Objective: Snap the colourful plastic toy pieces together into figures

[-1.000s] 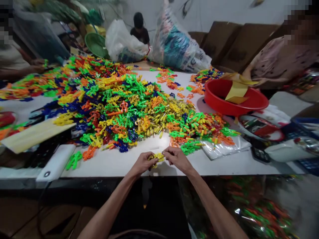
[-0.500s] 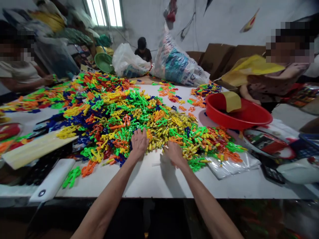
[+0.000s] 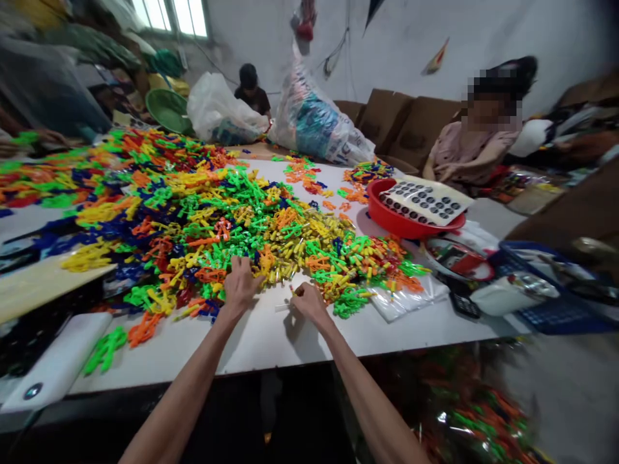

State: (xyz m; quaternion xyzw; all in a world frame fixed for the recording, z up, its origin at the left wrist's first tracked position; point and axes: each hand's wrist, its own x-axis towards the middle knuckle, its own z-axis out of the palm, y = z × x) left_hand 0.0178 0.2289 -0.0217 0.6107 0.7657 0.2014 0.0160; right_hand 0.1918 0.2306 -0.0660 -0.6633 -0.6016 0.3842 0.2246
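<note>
A large heap of small plastic figures in green, yellow, orange, blue and red covers the table in front of me. My left hand is at the heap's near edge, fingers apart, fingertips against the green and orange pieces and thumb out to the right. My right hand hovers just over the white tabletop, thumb and fingers pinched on something too small to make out. Small yellow tubular pieces lie right behind it. A thin clear stick rests on the table beside its fingertips.
A red basin bears a sheet of round dark stickers. Clear plastic bags, a calculator and a blue basket are at the right. A white power bank-like device lies front left. Co-workers sit around the table.
The view has turned right. My right hand has drawn back from the pieces into a pinch; my left stays at the heap. A sheet of stickers now lies across the red basin.
</note>
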